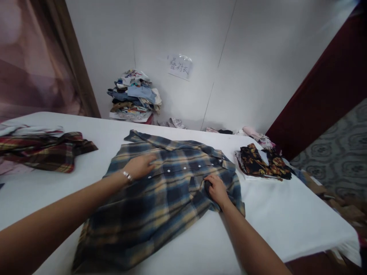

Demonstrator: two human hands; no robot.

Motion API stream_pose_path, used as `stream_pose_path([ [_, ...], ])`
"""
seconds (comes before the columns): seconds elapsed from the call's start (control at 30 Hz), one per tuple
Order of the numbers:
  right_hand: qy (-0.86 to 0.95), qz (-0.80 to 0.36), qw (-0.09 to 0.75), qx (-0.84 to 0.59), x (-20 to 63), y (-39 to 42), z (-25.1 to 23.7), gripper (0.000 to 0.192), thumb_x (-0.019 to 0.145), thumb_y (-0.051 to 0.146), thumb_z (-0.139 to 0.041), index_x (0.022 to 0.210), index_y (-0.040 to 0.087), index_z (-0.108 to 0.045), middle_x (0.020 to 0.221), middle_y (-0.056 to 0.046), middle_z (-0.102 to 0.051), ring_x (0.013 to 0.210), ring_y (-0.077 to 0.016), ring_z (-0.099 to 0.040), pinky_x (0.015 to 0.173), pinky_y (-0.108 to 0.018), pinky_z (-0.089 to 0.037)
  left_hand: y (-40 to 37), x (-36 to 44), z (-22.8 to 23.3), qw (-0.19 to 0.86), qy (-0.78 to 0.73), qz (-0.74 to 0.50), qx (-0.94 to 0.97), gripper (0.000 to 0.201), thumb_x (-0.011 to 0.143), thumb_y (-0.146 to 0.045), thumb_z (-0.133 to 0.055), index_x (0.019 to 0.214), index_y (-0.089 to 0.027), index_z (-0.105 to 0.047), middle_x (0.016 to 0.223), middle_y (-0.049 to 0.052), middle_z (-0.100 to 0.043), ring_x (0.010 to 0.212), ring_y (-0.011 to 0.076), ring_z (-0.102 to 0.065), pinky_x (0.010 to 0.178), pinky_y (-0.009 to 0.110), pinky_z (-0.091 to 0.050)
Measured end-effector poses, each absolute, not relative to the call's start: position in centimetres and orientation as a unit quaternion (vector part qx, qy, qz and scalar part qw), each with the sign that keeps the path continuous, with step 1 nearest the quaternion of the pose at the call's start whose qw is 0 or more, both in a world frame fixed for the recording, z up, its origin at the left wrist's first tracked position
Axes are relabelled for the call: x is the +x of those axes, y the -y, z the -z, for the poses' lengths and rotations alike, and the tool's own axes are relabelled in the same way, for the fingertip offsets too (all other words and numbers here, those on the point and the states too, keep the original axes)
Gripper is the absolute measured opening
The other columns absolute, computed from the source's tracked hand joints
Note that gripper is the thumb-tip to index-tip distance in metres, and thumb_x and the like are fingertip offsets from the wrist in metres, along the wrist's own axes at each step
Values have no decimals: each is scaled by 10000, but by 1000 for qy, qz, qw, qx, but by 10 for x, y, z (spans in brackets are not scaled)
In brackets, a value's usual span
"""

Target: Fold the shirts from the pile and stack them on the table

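Observation:
A blue, black and tan plaid shirt (pixel 172 179) lies spread on the white table, buttoned front up, with its collar toward the right and its hem toward the lower left. Over its front, near the lower buttons, my left hand (pixel 140 166) is stretched out with its fingers apart from the thumb; it holds nothing, and whether it touches the cloth is unclear. My right hand (pixel 217 190) has its fingers curled around bunched fabric on the near side, close to the collar end. A dark bit of cloth shows under those fingers. One sleeve extends along the far edge.
A folded dark floral stack (pixel 262 162) sits on the right of the white table (pixel 275 214). Red plaid clothing (pixel 54 152) lies on the left. Behind the table stands a tall clothes pile (pixel 134 97), below a paper sign (pixel 180 67) on the wall.

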State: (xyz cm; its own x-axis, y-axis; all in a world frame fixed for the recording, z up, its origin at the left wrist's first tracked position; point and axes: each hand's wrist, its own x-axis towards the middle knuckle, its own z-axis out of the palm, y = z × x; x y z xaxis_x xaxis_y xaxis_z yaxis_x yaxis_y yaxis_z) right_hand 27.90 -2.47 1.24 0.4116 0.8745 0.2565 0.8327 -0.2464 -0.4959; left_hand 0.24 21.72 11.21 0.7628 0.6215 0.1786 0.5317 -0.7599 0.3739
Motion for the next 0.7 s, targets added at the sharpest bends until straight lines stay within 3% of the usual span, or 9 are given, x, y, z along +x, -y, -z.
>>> stream_pose_path([
  [0.2, 536, -32, 331, -776, 279, 25, -13, 486, 626, 41, -427, 966, 221, -724, 1045, -44, -700, 1061, -218, -581, 981, -351, -421, -130, -67, -69, 179, -293, -57, 938, 467, 836, -567, -499, 1175, -293, -665, 1268, 59, -651, 1157, 281, -609, 1026, 380, -460],
  [0.37, 423, -75, 510, -745, 285, 22, -8, 308, 732, 172, -487, 937, 214, -712, 1006, -42, -719, 998, -206, -631, 986, -359, -450, -73, -111, -40, 176, -332, -24, 926, 581, 682, -629, -581, 1233, -448, -612, 1322, -11, -623, 1221, 294, -567, 1069, 431, -440],
  [0.5, 277, -158, 660, -680, 290, 27, -17, 315, 760, 297, -570, 1034, 177, -671, 957, -46, -724, 918, -184, -652, 933, -333, -487, -58, -125, -28, 132, -340, -39, 930, 601, 653, -587, -566, 1238, -454, -606, 1326, -18, -619, 1244, 304, -548, 1081, 462, -418],
  [0.7, 277, -234, 703, -613, 294, 74, -60, 315, 722, 356, -668, 953, 142, -682, 848, -22, -733, 805, -187, -656, 854, -322, -520, -60, -139, -32, 119, -348, -113, 923, 361, 697, -420, -410, 882, -362, -715, 1085, 3, -732, 1055, 264, -662, 979, 393, -506],
])
